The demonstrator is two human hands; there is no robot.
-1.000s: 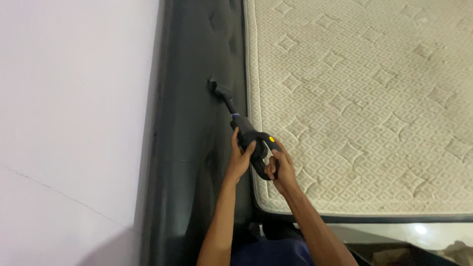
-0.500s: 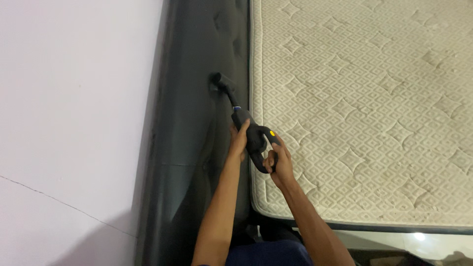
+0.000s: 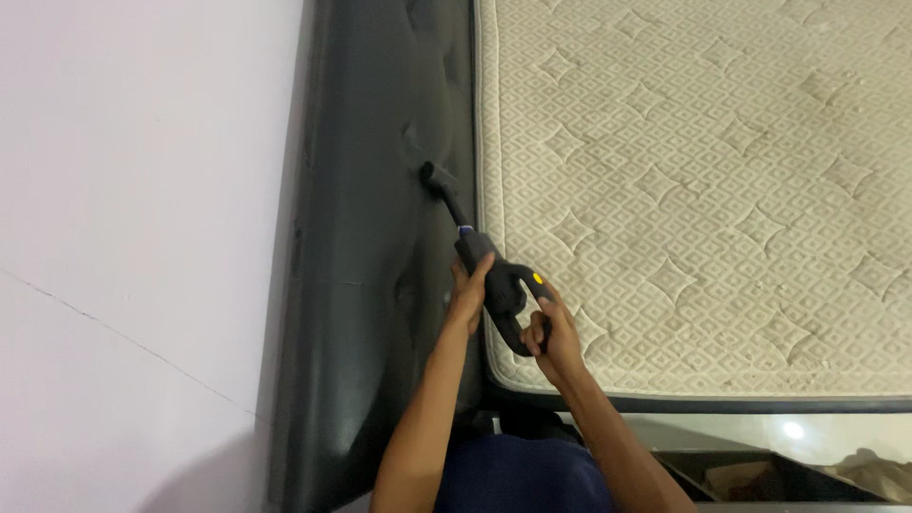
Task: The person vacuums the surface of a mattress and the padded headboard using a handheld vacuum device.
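Observation:
A black hand-held cleaning wand (image 3: 494,275) with a yellow button and a thin tube ends in a small nozzle (image 3: 432,176). The nozzle presses against the dark tufted headboard (image 3: 370,237). My right hand (image 3: 551,328) grips the looped handle at the back. My left hand (image 3: 468,294) is wrapped around the wand's body just ahead of the handle. Both forearms reach up from the bottom of the view.
A bare cream mattress (image 3: 703,190) with a diamond quilt pattern lies right of the headboard, its dark-piped edge at the bottom. A pale wall (image 3: 142,218) fills the left side. Glossy floor (image 3: 798,432) and some brown clutter show at bottom right.
The nozzle has slid a little down and to the right along the headboard, nearer to the mattress edge. Both hands kept their grip and moved with it.

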